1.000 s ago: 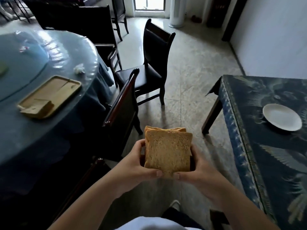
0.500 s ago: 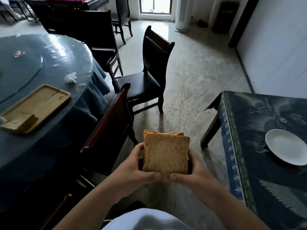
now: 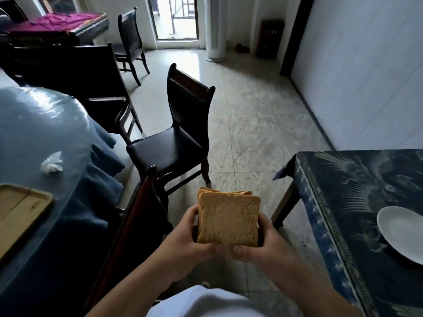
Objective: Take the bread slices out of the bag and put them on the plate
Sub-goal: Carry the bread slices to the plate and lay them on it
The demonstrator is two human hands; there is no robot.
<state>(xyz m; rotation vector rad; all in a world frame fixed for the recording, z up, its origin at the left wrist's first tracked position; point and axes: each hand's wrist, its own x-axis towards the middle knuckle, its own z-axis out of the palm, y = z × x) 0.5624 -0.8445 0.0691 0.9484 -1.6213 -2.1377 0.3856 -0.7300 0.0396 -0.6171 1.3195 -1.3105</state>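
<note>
A stack of brown bread slices (image 3: pixel 229 218) stands upright between both hands, low in the middle of the view, above the floor. My left hand (image 3: pixel 185 239) grips its left side and my right hand (image 3: pixel 258 243) its right side, thumbs meeting under the front slice. A white empty plate (image 3: pixel 400 234) lies on the dark patterned table (image 3: pixel 343 202) at the right edge, apart from the bread. No bag is in view.
A round table with a blue cover (image 3: pixel 45 145) is on the left, carrying a wooden tray (image 3: pixel 18 211) and a crumpled tissue (image 3: pixel 52 163). Dark chairs (image 3: pixel 183 124) stand ahead and one chair back (image 3: pixel 132 225) is close on my left. Tiled floor (image 3: pixel 256 124) lies between the tables.
The view has tilted up and shifted; the plate now sits lower at the right edge and the tray has slid toward the left edge. Both hands keep the same hold on the bread.
</note>
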